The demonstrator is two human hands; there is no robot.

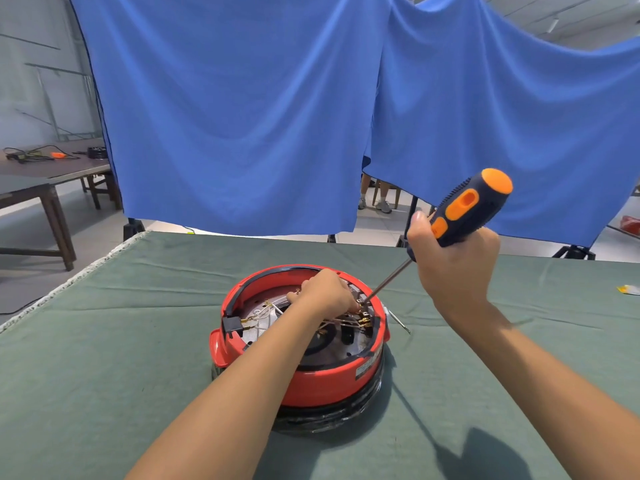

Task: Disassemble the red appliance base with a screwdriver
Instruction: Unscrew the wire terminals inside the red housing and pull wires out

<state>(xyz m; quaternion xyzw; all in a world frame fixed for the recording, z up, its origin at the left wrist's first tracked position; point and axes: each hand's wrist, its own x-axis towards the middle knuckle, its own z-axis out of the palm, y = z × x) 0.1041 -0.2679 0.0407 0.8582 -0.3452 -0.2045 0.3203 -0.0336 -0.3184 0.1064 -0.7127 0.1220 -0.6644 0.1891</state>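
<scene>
Bright, even light, soft shadows (edges bowed by wide lens).

Red appliance base (322, 379) open-side up on green cloth (104, 358) — left hand (325, 292) inside among wires (263, 315). Right hand (453, 268) gripping orange-and-navy screwdriver (464, 209) — tip angled down to the rim.

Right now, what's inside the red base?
Inside the red base: a metal plate, thin wires with brass terminals, and a black block at its left wall. The screwdriver tip reaches in at the right. The left hand covers the far middle.
</scene>
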